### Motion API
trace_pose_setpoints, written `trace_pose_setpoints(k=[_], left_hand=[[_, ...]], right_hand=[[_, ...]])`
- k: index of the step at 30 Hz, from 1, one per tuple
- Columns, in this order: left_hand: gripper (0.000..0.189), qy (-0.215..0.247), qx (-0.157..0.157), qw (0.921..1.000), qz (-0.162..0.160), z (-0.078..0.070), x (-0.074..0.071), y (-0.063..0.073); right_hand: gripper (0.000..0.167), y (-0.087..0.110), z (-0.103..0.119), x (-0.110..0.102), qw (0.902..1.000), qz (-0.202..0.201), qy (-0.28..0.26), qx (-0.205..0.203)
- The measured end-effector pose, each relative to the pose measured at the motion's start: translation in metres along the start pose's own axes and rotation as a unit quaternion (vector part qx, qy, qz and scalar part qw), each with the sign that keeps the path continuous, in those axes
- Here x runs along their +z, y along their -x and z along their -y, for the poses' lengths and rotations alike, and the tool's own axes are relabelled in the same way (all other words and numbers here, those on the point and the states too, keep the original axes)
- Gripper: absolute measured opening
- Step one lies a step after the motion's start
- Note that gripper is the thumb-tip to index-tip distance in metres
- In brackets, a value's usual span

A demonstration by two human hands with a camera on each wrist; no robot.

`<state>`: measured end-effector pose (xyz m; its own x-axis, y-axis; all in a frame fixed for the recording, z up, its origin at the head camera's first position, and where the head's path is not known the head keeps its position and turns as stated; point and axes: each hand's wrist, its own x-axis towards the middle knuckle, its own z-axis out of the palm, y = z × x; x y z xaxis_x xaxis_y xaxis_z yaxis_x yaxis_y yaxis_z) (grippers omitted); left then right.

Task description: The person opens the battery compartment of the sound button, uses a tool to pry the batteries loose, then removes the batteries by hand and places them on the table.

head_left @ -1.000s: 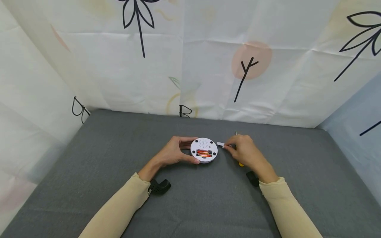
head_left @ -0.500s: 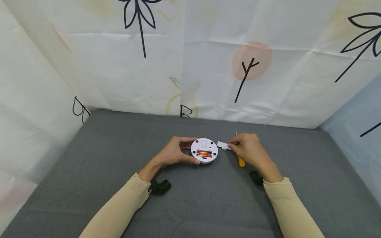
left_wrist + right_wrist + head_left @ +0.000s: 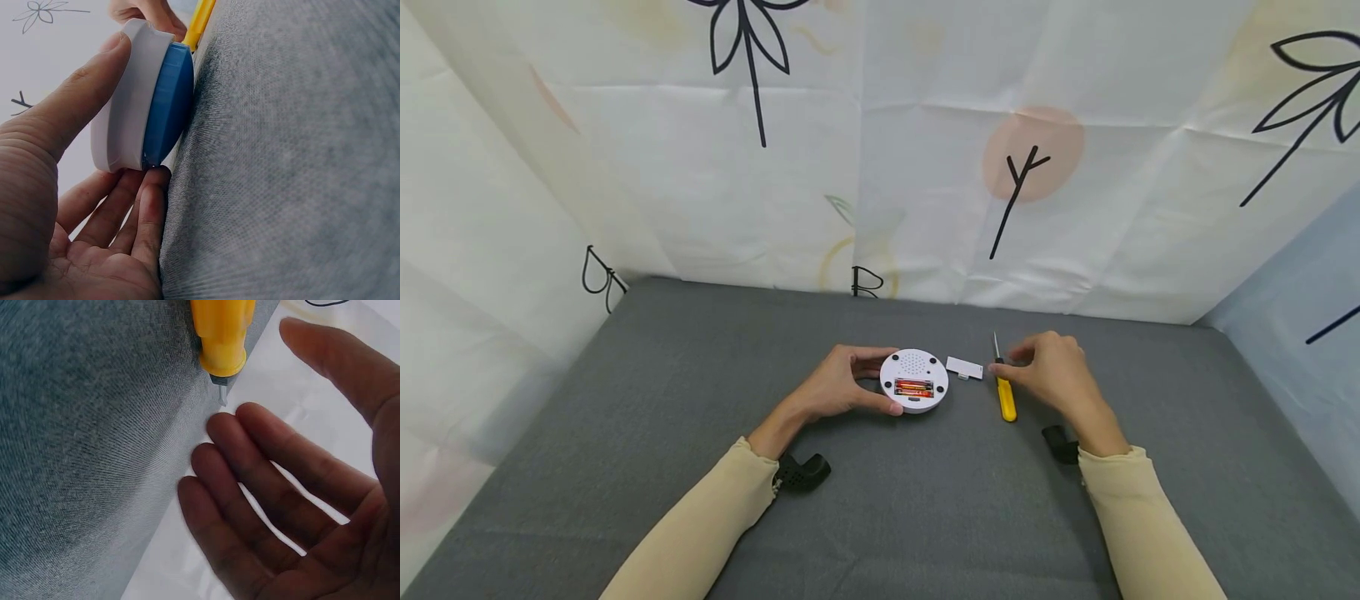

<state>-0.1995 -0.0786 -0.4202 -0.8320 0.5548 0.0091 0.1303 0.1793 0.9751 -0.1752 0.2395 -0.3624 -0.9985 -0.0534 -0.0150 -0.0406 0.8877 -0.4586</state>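
Observation:
A round white device (image 3: 913,364) with speaker holes and dark feet faces up, and two red-orange batteries (image 3: 914,387) lie in its open compartment. My left hand (image 3: 831,385) grips the device by its left side, thumb on the near rim and fingers behind. The left wrist view shows its blue underside (image 3: 170,103) against the grey cloth. Just right of the device lies a white battery cover (image 3: 965,368) with a small tab. A screwdriver with a yellow handle (image 3: 1007,402) rests beside the cover. My right hand (image 3: 1056,375) hovers right by the screwdriver, fingers spread and holding nothing.
Grey cloth (image 3: 880,517) covers the table. A white patterned sheet (image 3: 925,242) hangs behind it, with more sheeting at both sides. Black wrist-worn cameras (image 3: 805,472) sit below both hands.
My right hand has let go of the battery cover and moved right, leaving it on the cloth and uncovering the screwdriver. My left hand and the device have stayed put.

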Motion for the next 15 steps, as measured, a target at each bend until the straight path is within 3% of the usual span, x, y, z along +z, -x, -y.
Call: trace_pose_setpoints(k=[7,15], left_hand=[[0.079,-0.001,0.002,1.0000,0.000,-0.0010,-0.0006,0.0003],[0.080,-0.001,0.003,1.0000,0.001,0.0001,-0.0012,0.0000]], right_hand=[[0.043,-0.0015,0.0020,-0.0006,0.9986,0.037,0.017,0.034],[0.039,-0.0026,0.0035,0.0054,0.9985,0.034,0.026,0.035]])
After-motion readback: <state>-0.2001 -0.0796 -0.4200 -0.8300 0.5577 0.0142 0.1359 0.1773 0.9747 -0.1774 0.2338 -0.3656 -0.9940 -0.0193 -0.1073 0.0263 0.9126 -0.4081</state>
